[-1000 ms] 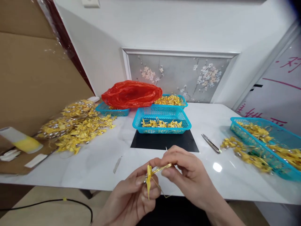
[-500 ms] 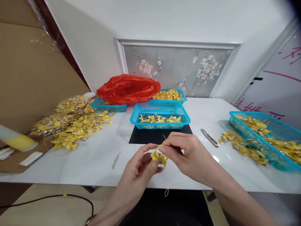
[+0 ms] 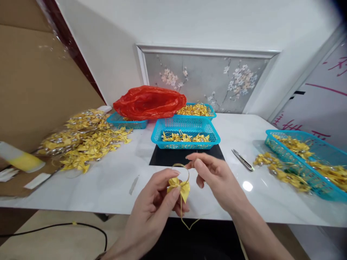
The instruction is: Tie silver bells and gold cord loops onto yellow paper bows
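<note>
My left hand pinches a yellow fabric flower between thumb and fingers, above the table's front edge. A thin yellow cord arches up from the flower towards my right fingertips. Below, the cord's loose loop hangs over the dark lap. Slightly apart from the flower, my right hand has curled fingers, its thumb raised by the index finger. A faint thin sliver, seemingly a needle, sticks up past the index finger; the grip on it is mostly hidden.
A blue basket with yellow flowers stands on a black mat. Thread snips lie right of it. Another blue basket and loose flowers are at right. A flower pile and red plastic bag are left and behind.
My right hand has drawn back from the flower to the right, and its fingers have loosened. An arched cord loop now shows above the flower, which has turned in my left hand.
</note>
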### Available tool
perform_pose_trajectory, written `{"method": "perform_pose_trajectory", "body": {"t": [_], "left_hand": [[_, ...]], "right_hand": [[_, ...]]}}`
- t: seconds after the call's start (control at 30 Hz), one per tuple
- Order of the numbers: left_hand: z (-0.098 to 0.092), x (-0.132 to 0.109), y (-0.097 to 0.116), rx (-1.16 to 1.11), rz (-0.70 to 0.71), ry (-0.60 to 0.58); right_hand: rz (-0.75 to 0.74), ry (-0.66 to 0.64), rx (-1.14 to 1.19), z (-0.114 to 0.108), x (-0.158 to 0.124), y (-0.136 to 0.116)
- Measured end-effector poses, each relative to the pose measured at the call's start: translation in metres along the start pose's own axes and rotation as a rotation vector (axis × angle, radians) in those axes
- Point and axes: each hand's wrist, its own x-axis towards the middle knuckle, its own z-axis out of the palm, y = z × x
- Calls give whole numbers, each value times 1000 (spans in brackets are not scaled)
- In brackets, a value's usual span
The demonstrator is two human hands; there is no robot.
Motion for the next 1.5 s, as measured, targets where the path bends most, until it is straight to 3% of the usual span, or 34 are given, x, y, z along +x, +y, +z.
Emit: {"method": "perform_pose_trajectory", "body": {"t": [0.07, 0.13, 0.23, 0.43, 0.53, 0.67, 0.77, 0.93, 1.03, 1.17, 1.27, 1.37, 1.5], "left_hand": [[-4, 4, -2, 94, 22, 40], [-10, 8, -4, 188, -9, 99], [-18, 11, -9, 245, -89, 155], [-21, 2, -14, 184, -173, 46], [-19, -1, -12, 168, -179, -40], [-17, 5, -9, 284, -184, -68], [-15, 10, -10, 293, -209, -66], [-11, 9, -11, -18, -461, 76], [-9, 10, -8, -182, -505, 128], [-11, 15, -4, -142, -445, 201], [-14, 17, -2, -142, -428, 243], [-14, 15, -1, -159, -415, 238], [-12, 10, 3, -133, -345, 176]], "right_hand": [[86, -50, 70, 11, -15, 18], [188, -188, 166, 22, -33, 32], [304, -320, 326, 28, -50, 35], [138, -46, 251, 5, -35, 15], [121, -6, 236, -2, -24, 19], [120, 11, 219, 2, -26, 21], [-49, 25, 13, 11, -36, 15], [-627, -12, -485, 34, -52, 18], [-768, -20, -714, 43, -55, 29], [-896, -66, -902, 36, -57, 38], [-846, 5, -933, 18, -62, 35], [-709, 76, -821, 2, -68, 20], [-485, 322, -701, 1, -71, -1]]}}
